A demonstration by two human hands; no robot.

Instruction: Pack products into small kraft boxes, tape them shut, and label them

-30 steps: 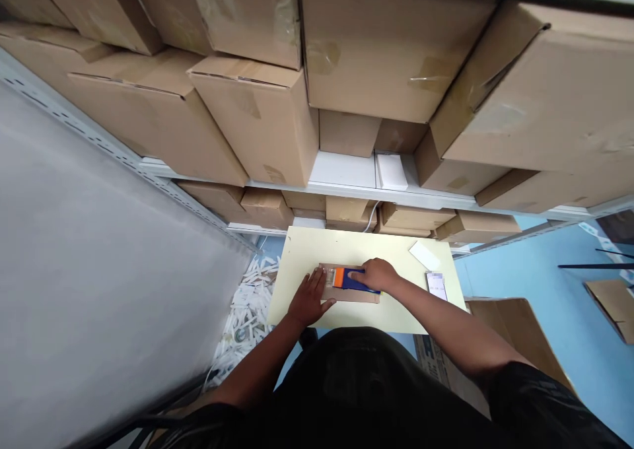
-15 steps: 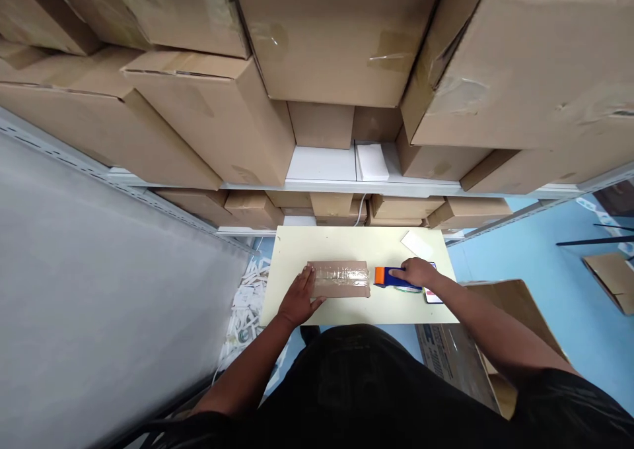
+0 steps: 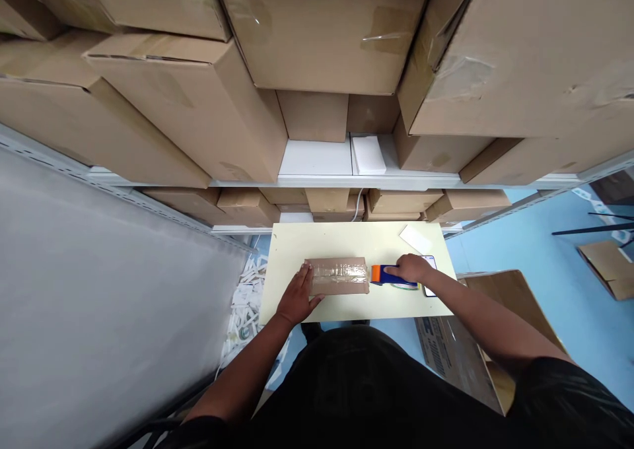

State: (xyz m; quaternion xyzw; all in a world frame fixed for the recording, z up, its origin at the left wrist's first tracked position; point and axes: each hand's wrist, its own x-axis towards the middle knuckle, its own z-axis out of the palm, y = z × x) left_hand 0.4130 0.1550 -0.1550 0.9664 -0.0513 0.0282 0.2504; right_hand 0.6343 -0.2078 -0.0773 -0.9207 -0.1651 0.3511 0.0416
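A small flat cardboard box (image 3: 339, 285) lies on the pale yellow table (image 3: 341, 238), with shiny clear tape along its top. My left hand (image 3: 297, 295) rests on the box's left end, thumb and fingers spread. My right hand (image 3: 413, 269) is closed round a blue tape dispenser (image 3: 396, 275) with an orange front end, just right of the box. Part of a tape roll shows below the dispenser. Beside and partly behind my right hand lies a phone (image 3: 430, 287) with its screen lit.
A white card (image 3: 415, 239) lies at the table's back right. Behind stand shelves (image 3: 317, 181) stacked with cardboard boxes (image 3: 327, 33). White scraps (image 3: 245, 304) cover the floor at left by a grey wall (image 3: 123, 290). An open carton (image 3: 510, 297) stands at right.
The view has shifted slightly. My right hand and the tape dispenser have moved a little left, closer to the box's right end. My left hand stays on the box.
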